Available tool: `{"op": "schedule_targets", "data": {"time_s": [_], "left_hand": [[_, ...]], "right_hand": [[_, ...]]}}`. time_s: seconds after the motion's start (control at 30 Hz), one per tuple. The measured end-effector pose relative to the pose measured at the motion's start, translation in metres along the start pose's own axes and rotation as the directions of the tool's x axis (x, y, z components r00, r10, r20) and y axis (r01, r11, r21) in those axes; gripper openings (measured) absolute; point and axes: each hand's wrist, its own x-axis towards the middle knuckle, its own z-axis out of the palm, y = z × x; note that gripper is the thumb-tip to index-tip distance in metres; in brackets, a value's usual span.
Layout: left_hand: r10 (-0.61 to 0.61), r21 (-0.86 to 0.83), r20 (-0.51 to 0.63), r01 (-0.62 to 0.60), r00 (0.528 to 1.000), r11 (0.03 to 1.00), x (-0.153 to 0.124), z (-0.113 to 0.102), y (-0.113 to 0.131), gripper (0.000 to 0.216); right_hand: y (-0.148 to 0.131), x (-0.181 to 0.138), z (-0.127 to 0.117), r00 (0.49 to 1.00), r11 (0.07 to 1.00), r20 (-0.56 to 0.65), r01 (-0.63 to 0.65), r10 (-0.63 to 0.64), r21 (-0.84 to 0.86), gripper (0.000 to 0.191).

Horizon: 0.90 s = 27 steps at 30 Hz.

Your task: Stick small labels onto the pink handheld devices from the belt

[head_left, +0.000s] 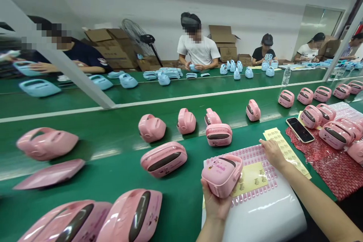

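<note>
The person's left hand is curled beneath a pink case, partly closed around its near end, with the thumb along the left side and the other fingers mostly hidden. The right hand is partly closed too, its fingers bent and their tips together at the far right corner of a sticker sheet; whether they pinch anything cannot be told.

The case is held tilted above the left part of that sheet and a small yellow label sheet, over the green counter. Its printed face is turned up, and its handle points to the right, with the dark strip beside it. The handle slants from the far side down toward the near right; the body is foreshortened, so its long axis is hard to judge. A phone lies beyond the right hand.
</note>
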Motion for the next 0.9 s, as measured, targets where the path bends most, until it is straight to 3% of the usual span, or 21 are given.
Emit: {"op": "schedule_targets", "data": {"time_s": [0.13, 0.2, 0.23, 0.3, 0.37, 0.47, 0.63, 0.9], "left_hand": [[0.058, -0.025, -0.215, -0.065, 0.975, 0.998, -0.002, -0.003, -0.002, 0.035], [0.056, -0.030, -0.260, -0.066, 0.964, 0.997, -0.001, 0.001, -0.003, 0.037], [0.055, -0.026, -0.260, -0.064, 0.964, 0.998, 0.001, 0.004, -0.003, 0.040], [0.063, 0.000, -0.237, -0.065, 0.970, 0.998, 0.004, 0.014, -0.006, 0.045], [0.068, 0.039, -0.223, -0.061, 0.972, 0.997, 0.007, 0.026, -0.011, 0.049], [0.047, 0.074, -0.255, -0.029, 0.966, 0.997, 0.010, 0.042, -0.019, 0.050], [0.014, 0.082, -0.291, 0.011, 0.957, 0.997, 0.009, 0.055, -0.026, 0.046], [-0.007, 0.073, -0.188, 0.021, 0.982, 0.997, 0.012, 0.062, -0.028, 0.051]], "right_hand": [[-0.017, -0.005, -0.005, 0.993, 0.995, -0.100, -0.049, 0.058, 0.088, 0.020], [-0.041, -0.005, -0.010, 0.977, 0.953, -0.120, -0.140, 0.177, 0.268, 0.020], [-0.058, -0.004, -0.013, 0.953, 0.880, -0.108, -0.212, 0.282, 0.425, 0.024], [-0.095, -0.004, -0.017, 0.894, 0.598, 0.059, -0.345, 0.444, 0.723, 0.029], [-0.130, -0.005, -0.019, 0.851, 0.387, 0.142, -0.371, 0.505, 0.844, 0.032], [-0.161, -0.005, -0.020, 0.825, 0.242, 0.197, -0.370, 0.530, 0.897, 0.033], [-0.167, -0.004, -0.020, 0.840, 0.274, 0.190, -0.366, 0.508, 0.889, 0.031], [-0.167, -0.002, -0.024, 0.866, 0.327, 0.170, -0.349, 0.470, 0.878, 0.030]]}}
